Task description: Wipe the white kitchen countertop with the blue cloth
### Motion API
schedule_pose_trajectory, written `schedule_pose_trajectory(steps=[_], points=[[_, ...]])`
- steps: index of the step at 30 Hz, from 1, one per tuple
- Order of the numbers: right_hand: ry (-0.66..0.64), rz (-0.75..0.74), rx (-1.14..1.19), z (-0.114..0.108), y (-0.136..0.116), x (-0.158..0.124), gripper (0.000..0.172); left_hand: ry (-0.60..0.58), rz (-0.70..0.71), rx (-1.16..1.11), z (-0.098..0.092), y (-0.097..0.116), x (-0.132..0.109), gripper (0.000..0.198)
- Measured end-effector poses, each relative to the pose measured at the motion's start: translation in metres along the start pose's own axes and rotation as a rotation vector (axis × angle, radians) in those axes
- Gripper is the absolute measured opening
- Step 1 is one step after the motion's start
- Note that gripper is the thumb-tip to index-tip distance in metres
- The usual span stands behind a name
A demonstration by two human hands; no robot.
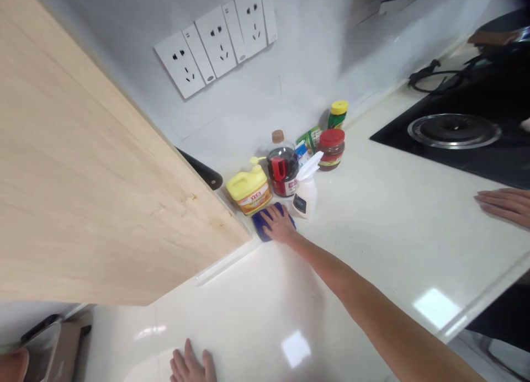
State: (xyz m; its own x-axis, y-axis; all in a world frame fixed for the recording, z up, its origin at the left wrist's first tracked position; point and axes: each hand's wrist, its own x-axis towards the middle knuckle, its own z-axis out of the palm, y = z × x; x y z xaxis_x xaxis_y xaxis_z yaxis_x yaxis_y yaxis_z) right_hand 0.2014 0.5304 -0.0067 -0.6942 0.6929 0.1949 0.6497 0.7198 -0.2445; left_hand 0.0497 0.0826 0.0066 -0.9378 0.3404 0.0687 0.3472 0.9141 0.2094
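My right hand (280,224) presses a folded dark blue cloth (260,226) against the white counter, holding it under its fingers. Just behind the cloth stands a yellow pump bottle of detergent (250,191). A white spray bottle (305,197) is close to the right of my fingers. Beyond them is a large bottle of dark liquid (283,169) with a brown cap. At the bottom edge, my left hand (192,365) rests over the counter with its fingers apart and nothing in them; its lower part is cut off.
A light wooden panel (103,166) stands at the left, with a black handle (202,169) behind it. A red-lidded jar (331,150) and a yellow-capped container (338,114) stand by the wall. Another person's hand (505,205) rests near the black cooktop (464,161). Sockets (217,42) line the wall.
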Motion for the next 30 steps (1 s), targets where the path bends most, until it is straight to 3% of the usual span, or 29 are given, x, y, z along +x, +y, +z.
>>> schedule_pose_trajectory(steps=[5,10,15,19,21,25,30], points=[[0.005,-0.042,-0.027,-0.012,0.007,-0.044,0.060,0.016,0.015,0.013,-0.005,0.003,0.000,0.071],[-0.012,-0.022,-0.072,-0.025,-0.004,-0.115,0.062,0.044,0.044,0.035,-0.004,0.003,-0.001,0.072],[-0.031,-0.029,-0.049,-0.025,-0.052,-0.197,0.064,0.055,0.079,0.052,-0.004,0.002,-0.002,0.074],[-0.026,-0.101,-0.005,-0.024,-0.098,-0.262,0.066,0.052,0.093,0.036,-0.003,-0.001,-0.002,0.074],[-0.024,-0.147,0.028,-0.027,-0.109,-0.290,0.068,0.047,0.105,0.024,-0.002,-0.002,-0.002,0.073],[-0.033,-0.266,0.087,-0.043,-0.088,-0.324,0.070,0.058,0.115,0.014,0.000,-0.005,0.001,0.073],[0.058,-0.215,0.037,-0.065,-0.010,-0.316,0.064,0.067,0.116,0.029,0.000,-0.002,0.002,0.073]])
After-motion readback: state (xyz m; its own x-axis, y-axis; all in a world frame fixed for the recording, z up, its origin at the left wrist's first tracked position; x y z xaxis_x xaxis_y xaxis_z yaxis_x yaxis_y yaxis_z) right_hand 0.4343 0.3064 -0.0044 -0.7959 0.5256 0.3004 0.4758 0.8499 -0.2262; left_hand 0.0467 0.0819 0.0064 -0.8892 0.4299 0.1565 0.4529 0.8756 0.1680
